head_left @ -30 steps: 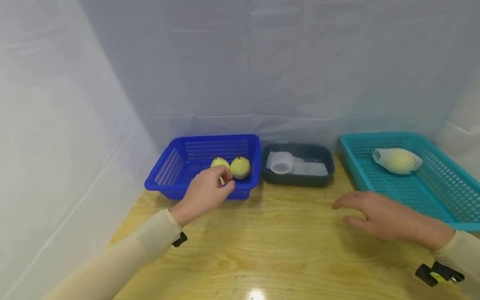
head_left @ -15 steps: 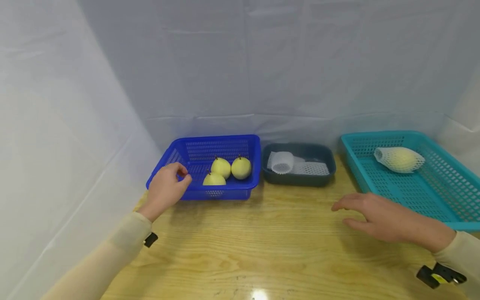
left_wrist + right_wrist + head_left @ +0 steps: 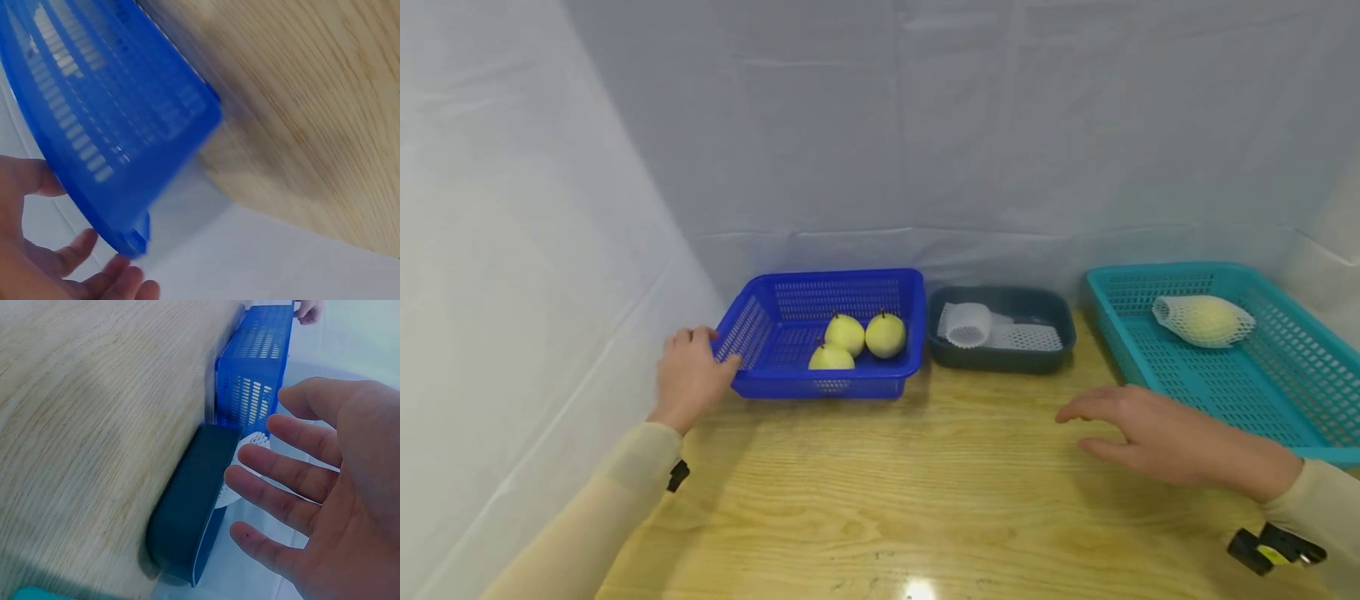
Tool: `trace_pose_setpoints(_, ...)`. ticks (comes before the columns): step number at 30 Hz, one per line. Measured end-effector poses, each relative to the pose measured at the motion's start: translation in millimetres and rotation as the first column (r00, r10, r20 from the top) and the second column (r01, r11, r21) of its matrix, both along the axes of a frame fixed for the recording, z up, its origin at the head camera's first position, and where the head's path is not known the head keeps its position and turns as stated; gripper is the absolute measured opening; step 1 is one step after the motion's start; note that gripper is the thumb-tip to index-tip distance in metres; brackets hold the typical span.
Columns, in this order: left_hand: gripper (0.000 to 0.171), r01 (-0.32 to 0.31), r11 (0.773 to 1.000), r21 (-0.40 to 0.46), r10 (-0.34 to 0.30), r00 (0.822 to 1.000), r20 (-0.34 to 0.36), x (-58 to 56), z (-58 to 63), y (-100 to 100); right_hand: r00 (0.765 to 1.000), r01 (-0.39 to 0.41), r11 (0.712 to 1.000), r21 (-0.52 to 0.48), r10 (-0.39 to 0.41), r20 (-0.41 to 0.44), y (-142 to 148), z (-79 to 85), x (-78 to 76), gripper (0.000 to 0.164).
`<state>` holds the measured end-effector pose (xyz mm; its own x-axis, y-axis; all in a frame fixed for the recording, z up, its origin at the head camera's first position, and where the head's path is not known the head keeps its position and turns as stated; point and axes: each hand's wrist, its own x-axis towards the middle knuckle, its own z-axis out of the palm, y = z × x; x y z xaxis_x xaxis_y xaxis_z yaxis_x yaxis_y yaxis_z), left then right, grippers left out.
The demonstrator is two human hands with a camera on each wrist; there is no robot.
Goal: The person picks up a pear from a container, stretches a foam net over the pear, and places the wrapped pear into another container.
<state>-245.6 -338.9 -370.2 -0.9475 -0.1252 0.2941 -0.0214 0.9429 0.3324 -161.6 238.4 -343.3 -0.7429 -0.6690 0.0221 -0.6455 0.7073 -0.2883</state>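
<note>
My left hand (image 3: 692,379) is at the left end of the blue basket (image 3: 820,385), its thumb over the front left corner in the head view. In the left wrist view the thumb meets the rim while the loosely bent fingers (image 3: 122,275) lie spread along the rim's corner. Three yellow pears sit in that basket: a front pear (image 3: 831,357), a back pear (image 3: 846,333) and a right pear (image 3: 886,335). My right hand (image 3: 1172,433) hovers above the table, fingers relaxed and holding nothing, between the dark tray (image 3: 1000,358) and the teal basket (image 3: 1138,358).
White foam net sleeves (image 3: 967,323) lie in the dark tray, which stands between the two baskets. A pear in a foam net (image 3: 1206,322) rests in the teal basket. White sheeting (image 3: 985,150) hangs behind the wooden table (image 3: 880,483) and along its left side.
My left hand has moved left from over the pears to the blue basket's left end, uncovering the front pear. The right hand has stayed nearly still.
</note>
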Motion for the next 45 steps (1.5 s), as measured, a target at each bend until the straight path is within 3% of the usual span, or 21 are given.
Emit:
trace_pose_setpoints(5, 0.072, -0.058, 0.998, 0.033, 0.053, 0.988, 0.144, -8.7, -4.9, -18.1, 1.0, -0.025, 1.0, 0.005, 0.025, -0.018, -6.9, -0.1, -0.6, 0.031)
trace_pose_setpoints(9, 0.08, -0.056, 0.995, 0.081, 0.031, 0.959, 0.281, -14.0, -4.6, -29.8, 0.999, -0.031, 0.999, 0.014, 0.031, -0.026, -12.1, -0.5, -1.9, 0.032)
trace_pose_setpoints(13, 0.075, -0.037, 0.99, 0.133, -0.013, 0.935, 0.354, -16.0, -2.8, -36.3, 0.999, -0.037, 0.999, 0.015, 0.038, -0.023, -18.9, -0.6, -4.8, 0.032)
trace_pose_setpoints(17, 0.057, -0.026, 0.984, 0.178, -0.045, 0.922, 0.386, -17.0, -1.8, -37.8, 0.997, -0.059, 0.998, 0.022, 0.06, -0.04, -28.4, 0.7, -11.1, 0.032)
trace_pose_setpoints(21, 0.042, -0.031, 0.982, 0.186, -0.045, 0.919, 0.391, -17.7, -3.1, -36.3, 0.99, -0.103, 0.994, 0.041, 0.107, -0.091, -41.5, 6.9, -19.4, 0.031)
trace_pose_setpoints(29, 0.035, -0.011, 0.988, 0.156, -0.053, 0.916, 0.398, -21.9, -4.5, -27.5, 0.961, -0.188, 0.979, 0.08, 0.2, -0.191, -75.9, 23.6, -43.2, 0.029)
trace_pose_setpoints(35, 0.03, 0.006, 0.99, 0.143, -0.065, 0.909, 0.411, -27.8, -5.7, -21.5, 0.966, -0.178, 0.975, 0.13, 0.199, -0.167, -104.9, 36.7, -70.8, 0.033)
trace_pose_setpoints(45, 0.028, -0.026, 0.994, 0.102, -0.022, 0.899, 0.437, -23.4, -2.7, -28.0, 0.97, -0.203, 0.966, 0.157, 0.22, -0.103, -162.8, 60.8, -121.0, 0.035)
